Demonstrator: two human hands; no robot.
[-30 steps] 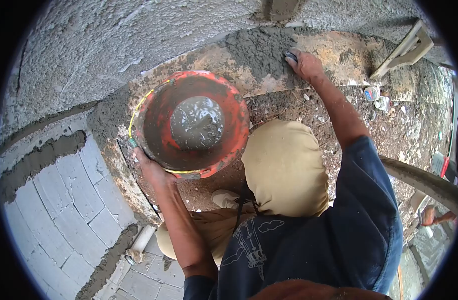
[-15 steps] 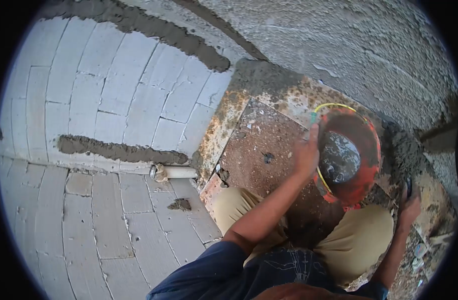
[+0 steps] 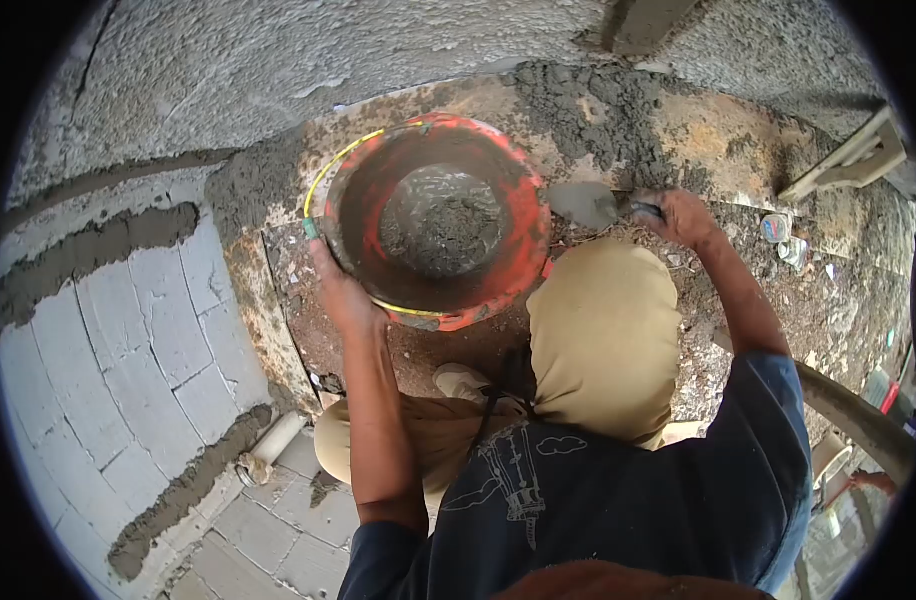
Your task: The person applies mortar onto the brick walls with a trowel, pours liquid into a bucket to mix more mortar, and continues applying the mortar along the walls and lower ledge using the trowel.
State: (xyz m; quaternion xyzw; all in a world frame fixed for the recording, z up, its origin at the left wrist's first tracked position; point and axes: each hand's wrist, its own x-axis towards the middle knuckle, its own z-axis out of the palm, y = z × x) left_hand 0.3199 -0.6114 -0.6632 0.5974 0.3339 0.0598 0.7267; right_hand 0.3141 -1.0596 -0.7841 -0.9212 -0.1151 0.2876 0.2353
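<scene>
A red bucket, smeared with grey mortar, stands in front of my knees and tilts towards me. Wet mortar lies in its bottom. My left hand grips the bucket's left rim, close to the green sleeve of its yellow handle. To the right of the bucket, my right hand is closed round the handle of a trowel. The trowel's grey-coated blade points left at the bucket's rim; whether they touch I cannot tell.
A rough plastered wall runs behind the bucket. Spilled mortar covers part of the ledge there. Block walling with mortar strips and a white pipe are on the left. A wooden float leans at right; another person's hand shows lower right.
My view has turned right, so the bucket appears further left. A mortar lump now shows inside it. The trowel has come from the mortar on the right to beside the bucket.
</scene>
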